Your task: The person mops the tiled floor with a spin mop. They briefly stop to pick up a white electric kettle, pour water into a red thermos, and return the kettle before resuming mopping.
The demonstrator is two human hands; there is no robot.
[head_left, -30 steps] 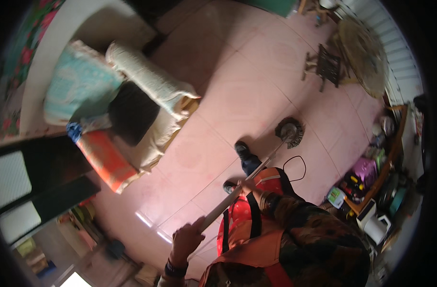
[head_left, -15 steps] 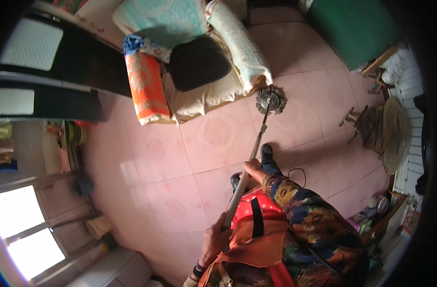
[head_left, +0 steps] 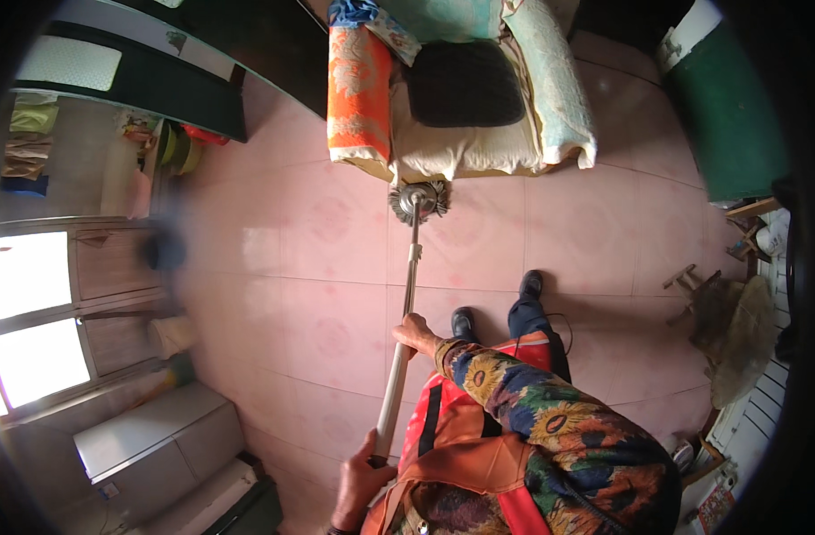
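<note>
Pale pink tiles with a soft sheen and faint blotchy patterns cover the floor (head_left: 327, 330), thin joints marking out large squares that bend toward the rim of the view. At the far side sits an armchair (head_left: 465, 152) draped in mixed fabrics: orange cloth (head_left: 358, 80) with a pale raised-looking motif over one arm, faded turquoise cloth (head_left: 550, 80) over the other, and rumpled cream cloth along the seat front. On the seat lies a dark pad (head_left: 465, 85), soft-looking, with rounded corners. Smooth, flat and green, a panel (head_left: 724, 125) stands to the right; at lower left is a pale box-shaped unit (head_left: 162, 437) below bright window panes (head_left: 28, 276).

Grasped by both hands, the mop (head_left: 395, 388) slants across the floor. Its slim, straight pole has a dull metallic look, thin toward the head and thicker below a pale collar (head_left: 415, 252). The mop head (head_left: 419, 201) is a round, shiny disc fringed with stringy grey strands, lying on the tiles just before the armchair's front edge; whether they touch cannot be told. The right hand (head_left: 416, 333) curls around the pole's middle, while the left hand (head_left: 363, 477) clasps its lower end.
</note>
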